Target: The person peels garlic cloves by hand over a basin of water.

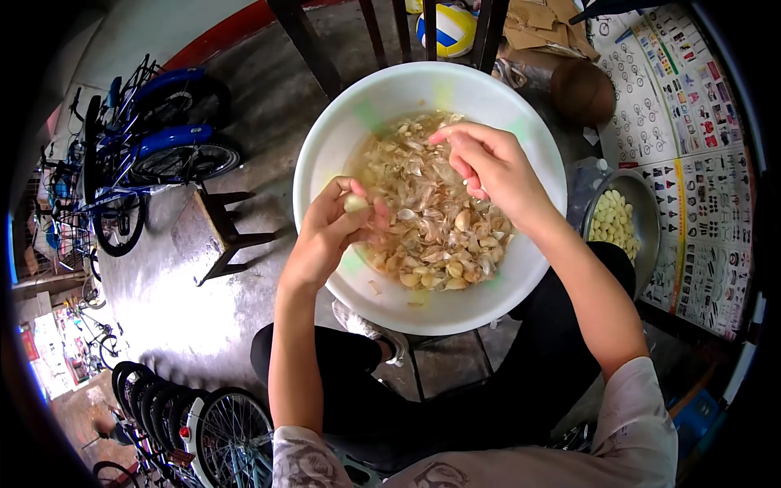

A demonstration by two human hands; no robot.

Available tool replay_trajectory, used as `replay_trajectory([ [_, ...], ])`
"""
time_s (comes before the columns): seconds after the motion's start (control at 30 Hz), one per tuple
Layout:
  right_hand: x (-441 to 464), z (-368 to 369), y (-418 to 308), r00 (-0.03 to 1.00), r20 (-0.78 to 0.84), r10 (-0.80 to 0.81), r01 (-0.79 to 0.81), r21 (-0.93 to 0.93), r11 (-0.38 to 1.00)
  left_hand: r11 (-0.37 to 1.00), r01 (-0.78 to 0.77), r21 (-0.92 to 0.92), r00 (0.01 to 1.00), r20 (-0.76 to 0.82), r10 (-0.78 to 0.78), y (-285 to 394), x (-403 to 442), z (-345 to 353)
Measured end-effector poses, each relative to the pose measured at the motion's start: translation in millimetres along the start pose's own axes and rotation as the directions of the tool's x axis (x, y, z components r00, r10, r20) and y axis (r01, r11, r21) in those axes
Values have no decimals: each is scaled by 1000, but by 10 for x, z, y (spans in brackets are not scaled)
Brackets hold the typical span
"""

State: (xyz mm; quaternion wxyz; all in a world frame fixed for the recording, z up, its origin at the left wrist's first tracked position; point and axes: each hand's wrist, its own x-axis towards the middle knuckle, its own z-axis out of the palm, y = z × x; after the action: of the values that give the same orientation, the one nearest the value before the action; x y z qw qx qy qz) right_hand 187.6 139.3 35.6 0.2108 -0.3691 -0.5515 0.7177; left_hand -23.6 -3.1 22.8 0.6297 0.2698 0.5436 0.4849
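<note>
A wide white basin point(313, 163) in front of me holds water with loose garlic skins point(411, 183) floating in it. Unpeeled garlic cloves point(455, 268) gather toward its near side. Over the basin's left part, my left hand point(329, 228) pinches a pale garlic clove point(355, 202) between thumb and fingers. My right hand point(492, 167) hovers above the skins on the right, its fingers curled and pressed together; whatever they may hold is hidden. To the right, beside my knee, a metal bowl point(648, 236) contains many peeled garlic cloves point(614, 221).
Dark wooden bars point(374, 32) rise behind the basin, with a volleyball point(447, 31) and a brown ball point(582, 93) nearby. A small wooden stool point(199, 233) and blue bicycles point(175, 150) stand left. A printed sheet point(691, 179) covers the surface on the right.
</note>
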Motion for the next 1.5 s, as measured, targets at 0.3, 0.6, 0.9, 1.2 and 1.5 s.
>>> replay_trajectory([
  [0.3,44,100,247,934,300,192,-166,-111,980,964,-152,218,987,-8,158,-113,46,54],
  [0.6,260,142,822,980,183,73,41,-554,831,905,-109,412,988,-56,145,-164,101,20],
  [0.9,286,118,807,955,283,-92,295,-863,409,864,-105,493,987,-58,153,-141,158,-83],
  [1.2,404,72,610,918,217,331,-343,21,939,831,-142,539,973,-79,217,-252,243,-143],
  [1.5,178,197,394,888,348,299,-379,190,906,762,-159,628,940,-139,310,-72,165,322],
])
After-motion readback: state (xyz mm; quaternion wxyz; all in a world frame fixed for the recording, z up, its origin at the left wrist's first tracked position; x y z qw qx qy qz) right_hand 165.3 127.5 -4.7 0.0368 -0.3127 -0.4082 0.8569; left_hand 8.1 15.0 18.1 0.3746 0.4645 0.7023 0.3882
